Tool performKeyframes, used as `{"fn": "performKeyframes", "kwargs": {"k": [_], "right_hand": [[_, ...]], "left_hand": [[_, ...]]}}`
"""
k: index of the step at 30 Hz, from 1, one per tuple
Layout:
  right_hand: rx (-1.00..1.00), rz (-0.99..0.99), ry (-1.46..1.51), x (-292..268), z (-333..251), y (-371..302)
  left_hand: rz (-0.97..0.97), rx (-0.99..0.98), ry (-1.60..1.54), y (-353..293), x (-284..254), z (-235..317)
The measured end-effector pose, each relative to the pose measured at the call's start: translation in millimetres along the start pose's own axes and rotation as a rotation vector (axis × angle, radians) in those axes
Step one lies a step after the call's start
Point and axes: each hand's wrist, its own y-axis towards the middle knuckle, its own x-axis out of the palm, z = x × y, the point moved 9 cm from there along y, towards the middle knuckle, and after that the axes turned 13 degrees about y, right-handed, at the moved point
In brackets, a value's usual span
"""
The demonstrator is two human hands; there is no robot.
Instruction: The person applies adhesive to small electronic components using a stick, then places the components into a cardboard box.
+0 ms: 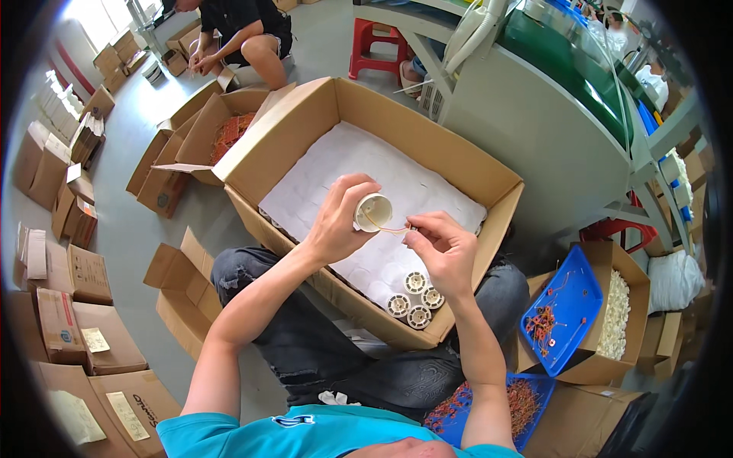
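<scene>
My left hand is wrapped round a white cup-shaped plastic housing, its open mouth tilted toward me and to the right. Thin red and yellow wires run out of that mouth to my right hand, whose thumb and forefinger pinch their end. What sits at the wire end is too small to make out. Both hands hover above a large cardboard box between my legs. A white sheet lies inside it. Several round white slotted parts stand on the sheet in the near right corner.
On my right, a blue tray with red wired pieces leans on a box of small cream parts. Another blue tray of wires lies by my right arm. A green-topped workbench rises beyond. Cardboard boxes line the left; a person crouches far left.
</scene>
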Motion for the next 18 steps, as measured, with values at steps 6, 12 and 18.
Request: {"fn": "performKeyframes", "kwargs": {"k": [6, 12, 18], "right_hand": [[0.017, 0.0, 0.024, 0.9, 2.8, -1.3], [-0.048, 0.103, -0.158, 2.1, -2.9, -3.6], [-0.477, 0.076, -0.609, 29.0, -35.3, -8.3]], "left_hand": [[0.006, 0.013, -0.001, 0.6, -2.5, 2.6], [0.028, 0.083, 0.057, 3.9, -6.0, 11.9], [-0.082, 0.141, 0.106, 2.8, 15.0, 26.1]]}}
